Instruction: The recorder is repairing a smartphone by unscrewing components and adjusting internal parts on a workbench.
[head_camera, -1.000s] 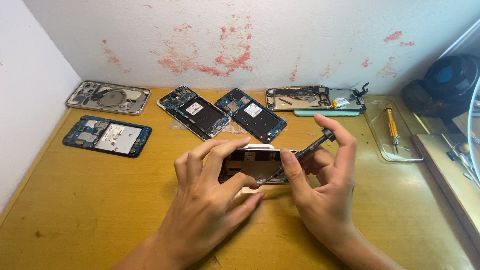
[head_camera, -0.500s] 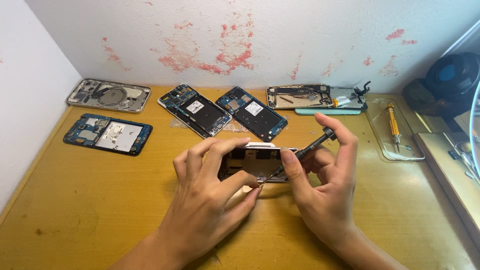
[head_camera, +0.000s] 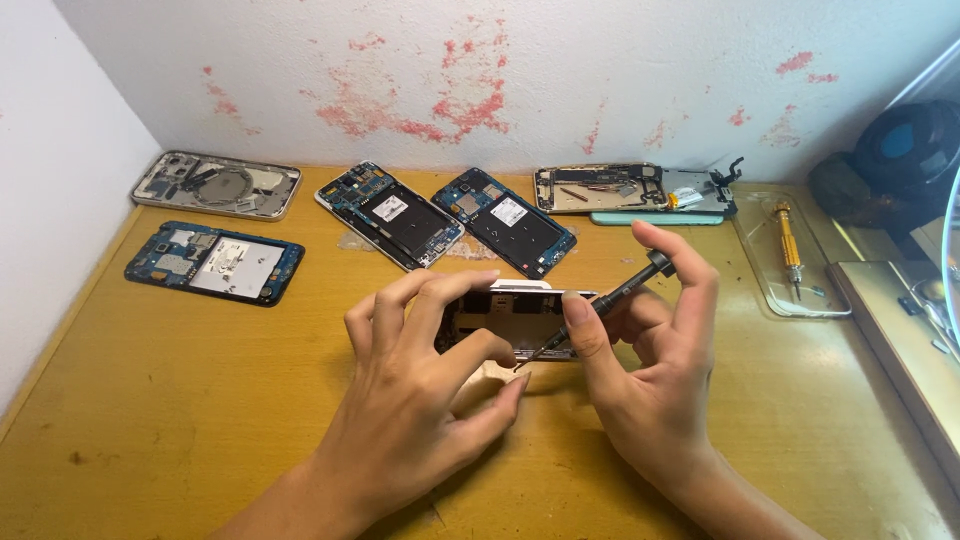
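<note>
1. Across the whole lower frame runs the wooden table (head_camera: 200, 420), its bare yellow top giving both wrists a rest; keeping them planted there should, I judge, steady the fine work.
2. Along the upper half lie five other opened phones: a silver one (head_camera: 215, 185) at upper left, a blue one with a white patch (head_camera: 215, 262) below it, two dark ones (head_camera: 390, 215) (head_camera: 505, 220) at upper centre, and a gutted frame (head_camera: 630, 190) to their right. They are well apart from the hands and best left so.
3. At centre the left hand (head_camera: 410, 420) curls half closed around the opened phone (head_camera: 515, 320), thumb under its near edge and fingers over its left end, tilting it off the table. A firm, unmoving grip matters most here.
4. Just right of centre the right hand (head_camera: 650, 390) pinches a slim dark screwdriver (head_camera: 600, 300), index finger capping its top.
5. Its tip meets the phone's lower edge; whether it sits in a screw is too small to tell. Light downward pressure along the shaft's own line would likely avoid slipping.
6. At far right a clear tray (head_camera: 760, 270) holds a yellow-handled driver (head_camera: 788, 235).
</note>
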